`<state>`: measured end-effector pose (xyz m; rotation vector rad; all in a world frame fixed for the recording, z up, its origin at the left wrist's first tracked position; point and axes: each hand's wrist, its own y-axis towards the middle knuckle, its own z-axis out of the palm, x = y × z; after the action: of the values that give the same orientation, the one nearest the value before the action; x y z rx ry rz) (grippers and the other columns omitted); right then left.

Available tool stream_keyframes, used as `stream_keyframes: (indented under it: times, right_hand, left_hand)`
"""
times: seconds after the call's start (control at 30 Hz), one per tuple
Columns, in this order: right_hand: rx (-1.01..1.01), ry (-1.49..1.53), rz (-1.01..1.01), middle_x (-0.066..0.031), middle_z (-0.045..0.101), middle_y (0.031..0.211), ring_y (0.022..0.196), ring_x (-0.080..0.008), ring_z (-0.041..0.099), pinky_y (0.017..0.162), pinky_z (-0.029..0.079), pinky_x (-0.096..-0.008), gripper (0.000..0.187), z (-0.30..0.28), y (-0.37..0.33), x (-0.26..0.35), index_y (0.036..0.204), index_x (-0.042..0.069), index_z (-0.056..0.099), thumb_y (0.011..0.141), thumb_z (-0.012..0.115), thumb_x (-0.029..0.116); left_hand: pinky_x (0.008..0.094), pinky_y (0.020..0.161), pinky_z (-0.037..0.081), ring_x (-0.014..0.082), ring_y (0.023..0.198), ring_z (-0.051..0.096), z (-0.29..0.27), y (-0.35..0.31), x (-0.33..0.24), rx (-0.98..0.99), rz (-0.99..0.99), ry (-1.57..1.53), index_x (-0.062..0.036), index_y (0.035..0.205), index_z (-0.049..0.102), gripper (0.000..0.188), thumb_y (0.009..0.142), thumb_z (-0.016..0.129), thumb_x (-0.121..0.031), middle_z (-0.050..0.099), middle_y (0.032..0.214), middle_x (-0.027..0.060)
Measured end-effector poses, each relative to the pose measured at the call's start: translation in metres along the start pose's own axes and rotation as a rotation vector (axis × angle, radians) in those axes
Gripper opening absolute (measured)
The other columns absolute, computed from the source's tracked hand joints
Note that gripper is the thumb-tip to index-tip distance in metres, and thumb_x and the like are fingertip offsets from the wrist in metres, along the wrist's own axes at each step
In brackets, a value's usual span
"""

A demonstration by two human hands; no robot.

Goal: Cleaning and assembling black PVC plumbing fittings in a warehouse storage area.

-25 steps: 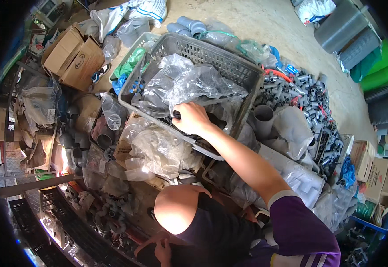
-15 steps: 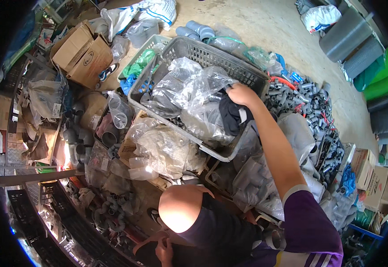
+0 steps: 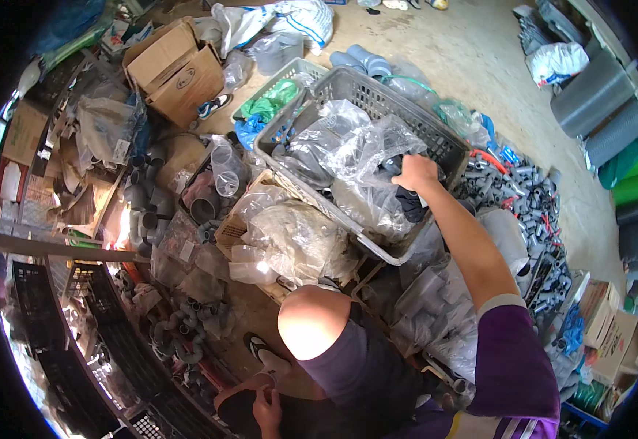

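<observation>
My right hand (image 3: 417, 173) reaches into the right side of a large grey plastic basket (image 3: 366, 241). Its fingers are closed on dark material at the top of a black cloth (image 3: 411, 205), which hangs down beside the wrist; the fingertips are partly hidden. Crumpled clear plastic bags (image 3: 370, 150) fill much of the basket and lie against the cloth. My left hand (image 3: 266, 410) is low in the picture beside my leg, fingers curled together. What it holds, if anything, cannot be made out.
Grey pipe fittings (image 3: 512, 197) are heaped right of the basket. Bagged fittings (image 3: 436, 314) lie near my right arm. A cardboard box (image 3: 176, 73) stands at the far left, with a pale green basket (image 3: 300, 69) behind the grey one. Black crates (image 3: 121, 344) line the lower left.
The view has shifted, so the scene sits farther right and slightly lower. My right hand has sunk deeper among the bags, and less of the black cloth shows.
</observation>
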<state>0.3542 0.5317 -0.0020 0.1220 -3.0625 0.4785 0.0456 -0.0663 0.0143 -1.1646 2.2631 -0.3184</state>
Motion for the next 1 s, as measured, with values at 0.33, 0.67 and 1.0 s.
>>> stream_keyframes:
  times: [0.33,0.67,1.0]
  right_hand:
    - [-0.43,0.466,-0.316,-0.0217,0.07,0.084,0.081,-0.0349,0.07,0.076,0.054,-0.0405,0.055,-0.101,-0.169,-0.016,0.094,0.0,0.073,0.063,0.08,0.046]
    - [-0.522,0.671,-1.383,-0.0116,0.07,0.076,0.064,-0.0265,0.069,0.064,0.055,-0.0346,0.046,-0.155,-0.302,0.225,0.096,0.006,0.07,0.061,0.086,0.032]
    - [0.459,1.462,-1.336,-0.0008,0.064,0.08,0.072,-0.0065,0.059,0.065,0.048,-0.0226,0.037,-0.111,-0.397,0.348,0.106,0.0,0.066,0.086,0.077,0.028]
  left_hand:
    - [0.0357,0.082,0.05,0.0249,0.091,0.064,-0.015,0.011,0.018,-0.195,0.257,-0.445,-0.0011,0.109,0.063,0.024,0.095,0.061,-0.021,0.067,0.096,0.0136]
    - [0.029,0.087,0.049,0.0137,0.103,0.058,-0.183,0.019,-0.172,-0.124,0.786,-1.246,-0.0057,0.139,0.046,0.065,0.084,0.077,-0.022,0.06,0.113,0.0032]
    - [0.0265,0.083,0.052,0.0097,0.09,0.062,-0.22,-0.026,-0.06,-0.544,0.515,-1.312,-0.0012,0.12,0.057,0.051,0.076,0.083,-0.005,0.064,0.101,0.0032]
